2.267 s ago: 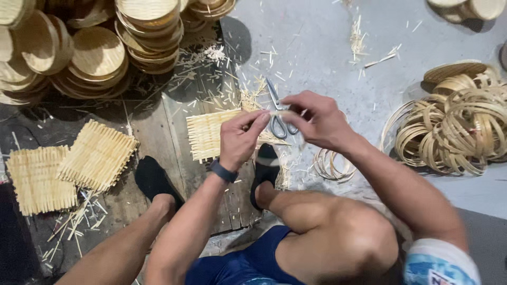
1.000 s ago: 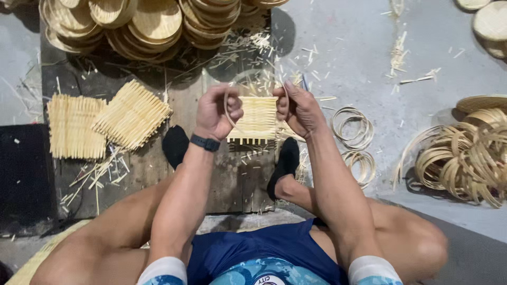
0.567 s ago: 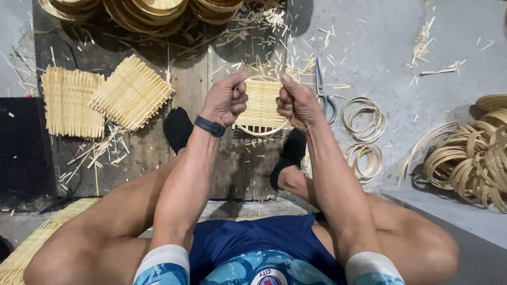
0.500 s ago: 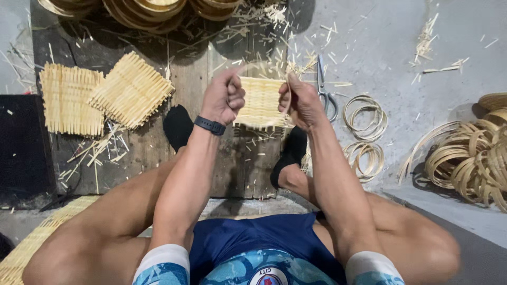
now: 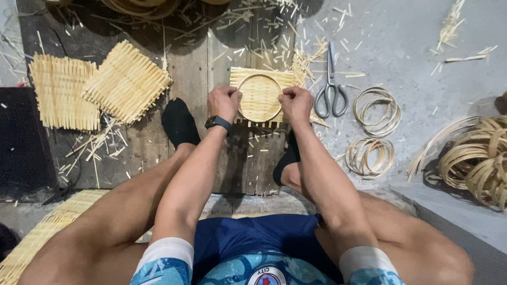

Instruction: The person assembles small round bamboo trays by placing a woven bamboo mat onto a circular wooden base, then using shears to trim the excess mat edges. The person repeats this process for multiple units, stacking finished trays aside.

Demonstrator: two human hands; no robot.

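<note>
We see the left hand and right hand closed, apparently pinching a thin round bamboo hoop onto the square pale woven bamboo mat; grey steel scissors lie just right of the mat.

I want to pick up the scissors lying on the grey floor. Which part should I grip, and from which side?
Grip the scissors at the two handle loops, the end nearest the person, coming from above with the right hand, which is closest. They lie flat with the closed blades pointing away, and the loops sit clear of the bamboo rings beside them.
</note>
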